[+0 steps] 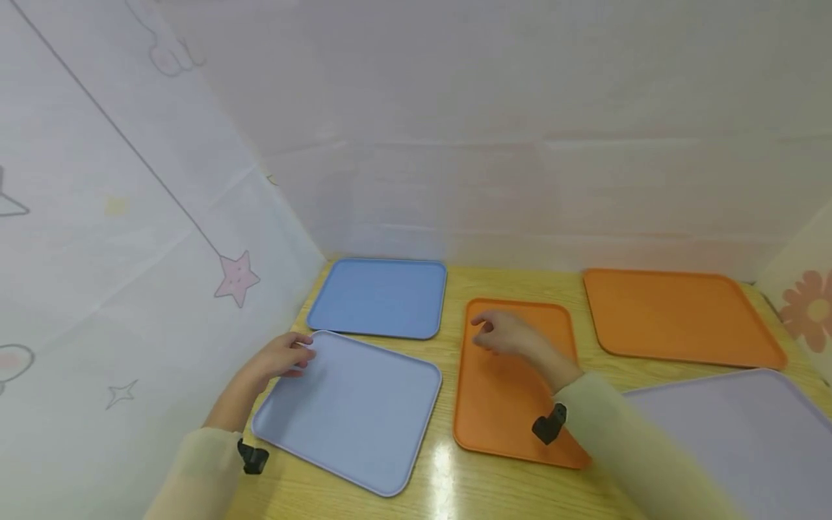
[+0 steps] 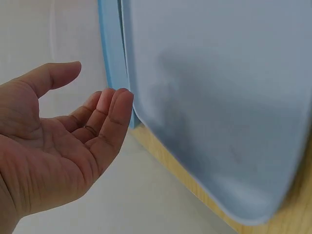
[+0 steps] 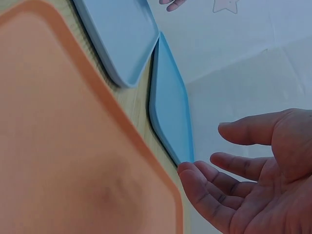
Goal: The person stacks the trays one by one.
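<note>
My left hand (image 1: pixel 284 357) hovers at the upper left corner of a pale blue-lavender tray (image 1: pixel 364 412), fingers loosely bent and holding nothing. In the left wrist view that hand (image 2: pixel 73 131) shows its palm, the thumb apart from the fingers. Over the upper part of a small orange tray (image 1: pixel 500 412) hangs my right hand (image 1: pixel 507 334), casting a soft shadow on it. The right wrist view has the right hand (image 3: pixel 243 175) with relaxed, slightly curled fingers and nothing between them. Both trays bear no objects.
A blue tray (image 1: pixel 378 297) lies at the back left, touching or nearly touching the pale tray. A larger orange tray (image 1: pixel 682 318) is at the back right, and a lavender tray (image 1: pixel 734 433) at the front right. White sheets (image 1: pixel 455 130) wall the wooden table (image 1: pixel 312 484).
</note>
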`<state>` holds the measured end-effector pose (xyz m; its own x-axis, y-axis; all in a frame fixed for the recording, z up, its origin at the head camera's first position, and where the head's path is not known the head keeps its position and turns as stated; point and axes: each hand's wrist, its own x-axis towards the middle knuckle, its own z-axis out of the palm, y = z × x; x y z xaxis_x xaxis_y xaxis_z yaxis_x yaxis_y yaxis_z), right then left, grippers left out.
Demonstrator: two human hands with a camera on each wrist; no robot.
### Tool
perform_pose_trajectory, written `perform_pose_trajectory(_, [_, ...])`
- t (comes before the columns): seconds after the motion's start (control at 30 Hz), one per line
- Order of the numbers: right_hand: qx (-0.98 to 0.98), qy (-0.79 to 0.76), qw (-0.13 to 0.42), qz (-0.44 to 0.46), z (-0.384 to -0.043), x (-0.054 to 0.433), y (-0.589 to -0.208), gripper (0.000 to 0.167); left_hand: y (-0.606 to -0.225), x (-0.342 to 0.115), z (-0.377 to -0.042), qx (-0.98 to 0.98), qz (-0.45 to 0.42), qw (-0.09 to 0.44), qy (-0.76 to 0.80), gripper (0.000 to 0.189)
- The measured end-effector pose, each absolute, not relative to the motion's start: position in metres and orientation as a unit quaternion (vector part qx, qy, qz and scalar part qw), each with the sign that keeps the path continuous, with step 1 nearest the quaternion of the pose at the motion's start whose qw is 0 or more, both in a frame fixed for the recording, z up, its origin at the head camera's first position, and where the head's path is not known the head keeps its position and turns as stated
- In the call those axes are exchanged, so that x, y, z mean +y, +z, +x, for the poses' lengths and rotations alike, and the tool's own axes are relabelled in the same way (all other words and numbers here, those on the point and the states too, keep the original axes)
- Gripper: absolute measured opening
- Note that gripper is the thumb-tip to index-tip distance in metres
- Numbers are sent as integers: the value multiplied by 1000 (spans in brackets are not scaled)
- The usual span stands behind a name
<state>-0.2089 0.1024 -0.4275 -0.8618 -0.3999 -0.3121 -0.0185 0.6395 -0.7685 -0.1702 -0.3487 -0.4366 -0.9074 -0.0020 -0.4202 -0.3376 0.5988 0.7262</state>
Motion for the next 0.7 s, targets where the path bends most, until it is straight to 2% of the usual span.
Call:
perform_pose_trajectory(0.37, [867, -412, 247, -133, -216, 66, -444, 44, -444, -372, -162, 906, -123, 173, 367, 52])
perform_pose_trajectory(0.7, [850, -427, 276, -140, -215, 37, -455, 43, -449, -380, -155, 920, -136, 187, 316, 55])
